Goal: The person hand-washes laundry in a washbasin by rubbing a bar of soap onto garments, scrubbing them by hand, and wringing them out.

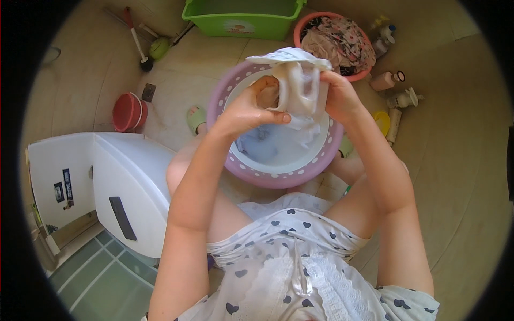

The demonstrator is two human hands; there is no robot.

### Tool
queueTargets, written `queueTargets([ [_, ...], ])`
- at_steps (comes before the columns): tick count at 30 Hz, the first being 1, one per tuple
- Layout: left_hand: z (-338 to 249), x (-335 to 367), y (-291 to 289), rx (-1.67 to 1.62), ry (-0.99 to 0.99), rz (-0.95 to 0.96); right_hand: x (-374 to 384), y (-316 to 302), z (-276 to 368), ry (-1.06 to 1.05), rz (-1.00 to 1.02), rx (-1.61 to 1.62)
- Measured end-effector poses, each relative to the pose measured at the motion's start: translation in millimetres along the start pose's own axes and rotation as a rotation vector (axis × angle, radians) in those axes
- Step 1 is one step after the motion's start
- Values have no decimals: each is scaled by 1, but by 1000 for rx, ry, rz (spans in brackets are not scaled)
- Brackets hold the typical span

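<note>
A wet white garment [302, 96] hangs between my hands over a round basin with a purple, white-dotted rim [235, 163]. My left hand [249, 109] grips the garment's left side; the thumb points right across its lower part and the fingers curl behind the cloth. At the right edge my right hand [340, 96] pinches the fabric, with its fingertips partly hidden. Strap-like loops show in the middle of the garment, and its far end spreads over the basin's far rim. Cloudy bluish water [278, 147] fills the basin, with darker cloth [254, 139] lying in it at the left.
Behind the basin stand a green tub [241, 27] and a pink basket [298, 33] heaped with patterned clothes [342, 43]. Several bottles [383, 81] line the right wall. To the left are a red bucket [127, 112], a brush [140, 48] and a white cabinet-like appliance [131, 171].
</note>
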State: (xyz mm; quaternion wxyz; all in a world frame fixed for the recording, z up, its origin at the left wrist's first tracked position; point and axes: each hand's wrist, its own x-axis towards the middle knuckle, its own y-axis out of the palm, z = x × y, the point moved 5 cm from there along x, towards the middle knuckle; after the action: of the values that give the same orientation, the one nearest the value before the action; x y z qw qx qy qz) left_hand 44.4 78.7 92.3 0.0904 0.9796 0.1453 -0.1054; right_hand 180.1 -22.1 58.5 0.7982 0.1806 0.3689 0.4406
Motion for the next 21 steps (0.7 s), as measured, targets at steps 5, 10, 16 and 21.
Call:
queueTargets([
  [5,-2,4,-15,17,-59,-93,-4,5,6,-30,78,300],
  [10,-4,7,-5,-5,-11,71,-8,14,6,-89,358,348],
  [16,-2,7,-2,-69,-48,-72,7,16,-5,30,30,105],
  [21,5,9,-29,135,231,-351,8,-9,-4,97,-48,75],
])
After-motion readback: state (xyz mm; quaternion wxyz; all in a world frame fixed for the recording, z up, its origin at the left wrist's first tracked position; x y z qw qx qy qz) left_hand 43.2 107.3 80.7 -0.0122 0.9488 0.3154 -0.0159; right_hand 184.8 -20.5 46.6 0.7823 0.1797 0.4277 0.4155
